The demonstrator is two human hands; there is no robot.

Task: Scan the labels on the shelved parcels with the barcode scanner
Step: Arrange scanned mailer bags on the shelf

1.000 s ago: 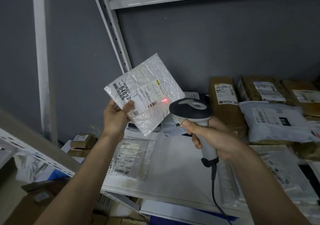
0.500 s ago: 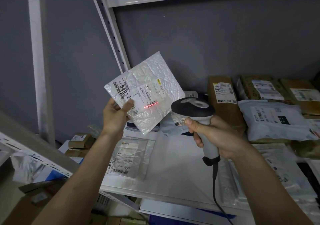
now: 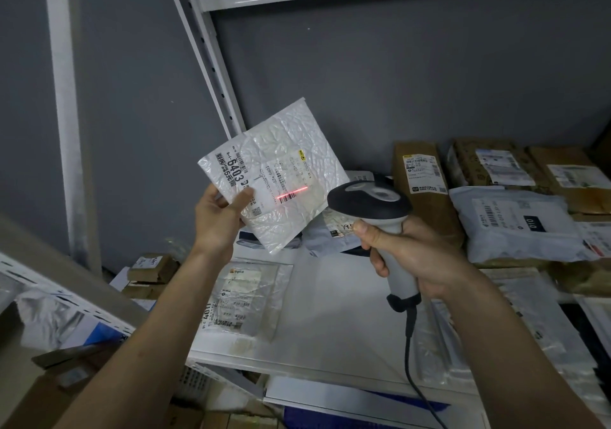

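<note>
Two hands, one job each. Left hand (image 3: 216, 218) pinches the white bubble mailer (image 3: 276, 177) at its 7 o'clock corner, thumb on the front face, other fingers mostly hidden behind it. Grip sits off the label (image 3: 281, 177), likely so nothing covers the barcode. Mailer is held up off the shelf (image 3: 330, 313), tilted, label facing the scanner head: probably to square the code to the beam.

Right hand (image 3: 410, 256) is wrapped round the scanner (image 3: 373, 217) handle, fingers clamped on it; trigger finger can't be seen, so can't tell if it's pressed. Scanner sits at 4 o'clock of the mailer, near but apart. Cable (image 3: 413, 362) hangs down toward 6 o'clock.

Red scan line (image 3: 293, 193) lies across the small barcode on the label, roughly along its length. Judgement: read is in progress on this parcel.

Remaining stock: brown box (image 3: 423, 190) and grey bag (image 3: 515, 223) at 3 o'clock, labels up; clear bag (image 3: 244, 296) flat on the shelf at 6 o'clock of the mailer. Can't tell which are already scanned.
</note>
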